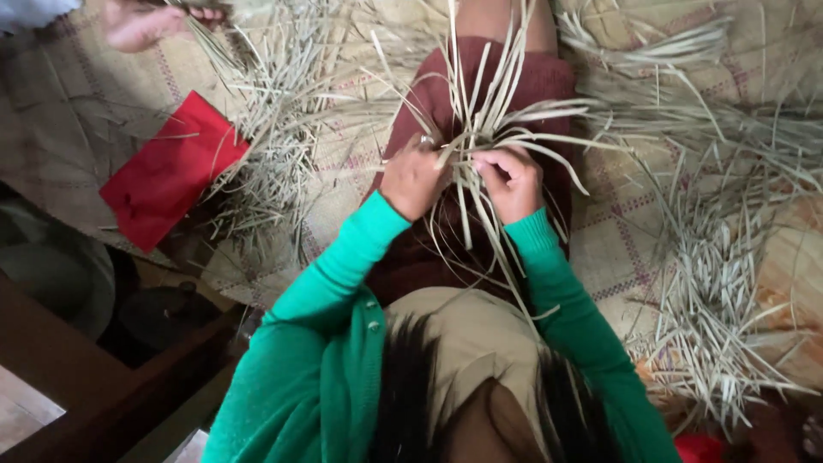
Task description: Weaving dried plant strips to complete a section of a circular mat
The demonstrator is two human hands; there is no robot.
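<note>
Nearest the camera, the green knitted sleeves ran up to the two hands, which met over the lap. The left hand (413, 180) and the right hand (512, 182) were both closed around a bundle of pale, flat dried grass strips (482, 120), the fingers (497, 165) curled tight and pinching it at one crossing point. By the look of it, the step in hand was the gathering and interlacing of strands at the base of the bundle; the next move would call for freeing one strip without loosening the pinch on the others.

The strips were stiff, straw-coloured and narrow, fanning upward and sideways from the grip, with loose tails hanging down over the dark red skirt (549, 86). Beyond, more loose strips lay heaped on the checked woven floor mat (617, 231), beside a flat red cloth (167, 176). Farthest off, another person's hand (137, 24) held grass.
</note>
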